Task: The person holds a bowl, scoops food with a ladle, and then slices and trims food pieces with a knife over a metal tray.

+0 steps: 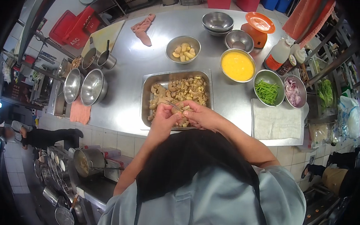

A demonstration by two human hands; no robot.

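Both my hands are over the near part of a rectangular metal tray (210, 102) filled with brownish food pieces (189, 88). My left hand (164, 116) is closed with a thin skewer-like stick (175, 106) at its fingertips. Fingers of my right hand (200, 115) pinch a small pale food piece (186, 108) by the stick's other end. The two hands nearly touch. Past the tray stands a metal bowl (170, 48) of pale yellow chunks.
At the right are bowls of yellow liquid (237, 64), green pieces (266, 91) and purple onion (291, 93), with a folded cloth (275, 121) nearer. Empty bowls (92, 87) and small pots (106, 60) stand left. Two people are at the far left (48, 137) and right (333, 177).
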